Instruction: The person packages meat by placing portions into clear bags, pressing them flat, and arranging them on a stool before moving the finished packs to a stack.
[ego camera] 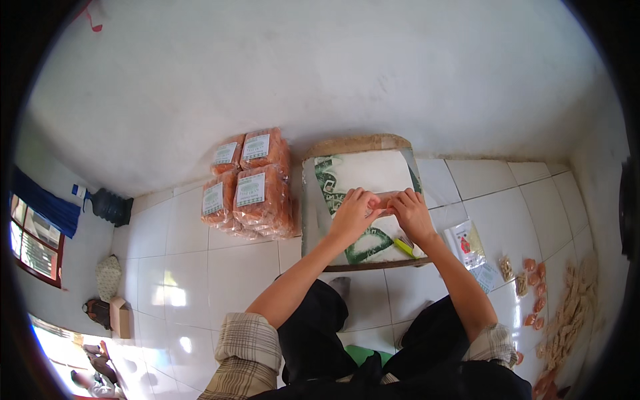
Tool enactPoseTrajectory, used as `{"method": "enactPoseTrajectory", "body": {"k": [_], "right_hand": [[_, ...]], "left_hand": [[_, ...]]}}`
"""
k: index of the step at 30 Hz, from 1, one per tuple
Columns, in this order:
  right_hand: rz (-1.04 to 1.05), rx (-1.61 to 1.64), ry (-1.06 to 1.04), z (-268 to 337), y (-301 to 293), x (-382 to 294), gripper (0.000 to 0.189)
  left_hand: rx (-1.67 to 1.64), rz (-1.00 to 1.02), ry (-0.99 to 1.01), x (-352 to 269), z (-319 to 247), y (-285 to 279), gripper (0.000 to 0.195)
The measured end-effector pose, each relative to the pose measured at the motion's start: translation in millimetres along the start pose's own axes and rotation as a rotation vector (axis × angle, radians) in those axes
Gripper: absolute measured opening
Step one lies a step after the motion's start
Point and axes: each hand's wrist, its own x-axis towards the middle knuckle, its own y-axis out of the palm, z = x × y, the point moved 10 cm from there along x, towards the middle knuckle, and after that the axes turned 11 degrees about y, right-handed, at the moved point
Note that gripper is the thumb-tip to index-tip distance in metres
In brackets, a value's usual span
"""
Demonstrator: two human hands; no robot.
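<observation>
Over a low table with a worn white and green top, my left hand and my right hand face each other. Between them is a small clear plastic packet with reddish-brown contents. The fingers of both hands pinch its near edge, and they partly hide it. Beside my right wrist, a yellow-green tool, perhaps a cutter or stapler, lies near the table's front edge. A small object next to it is partly covered by my wrist.
Left of the table, plastic-wrapped orange bundles with labels are stacked against the wall. To the right lie a plastic pack, printed sheets, small orange packets and a beige heap. A water jug stands far left.
</observation>
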Motion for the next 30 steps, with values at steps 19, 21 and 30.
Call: {"method": "enactPoseTrajectory", "body": {"k": [19,21,30], "right_hand": [[0.126,0.324,0.105,-34,16,50,0.016],[0.111,0.318,0.087,-35,17,51,0.019],[0.129,0.332,0.072,-35,21,55,0.019]], "left_hand": [[0.039,0.053,-0.032,29,47,19,0.018],[0.047,0.058,-0.006,31,47,19,0.018],[0.014,0.107,-0.031,32,52,22,0.019]]}}
